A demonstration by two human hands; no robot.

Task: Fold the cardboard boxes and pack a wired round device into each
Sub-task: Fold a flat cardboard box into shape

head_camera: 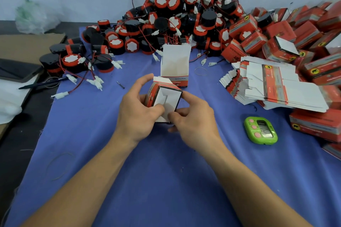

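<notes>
Left hand [137,105] grips a small cardboard box [167,100] over the blue cloth [166,180], fingers curled round its red side. Right hand [193,121] pinches the white end flap. Behind: wired round devices [166,20] piled, open upright box [175,66]. Right: flat box blanks [273,86], green timer [260,130].

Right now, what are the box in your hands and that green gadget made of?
The box looks like thin printed cardboard: white matt inside, red outside, creased flaps. The green gadget seems glossy moulded plastic, shiny on its rounded rim.
</notes>
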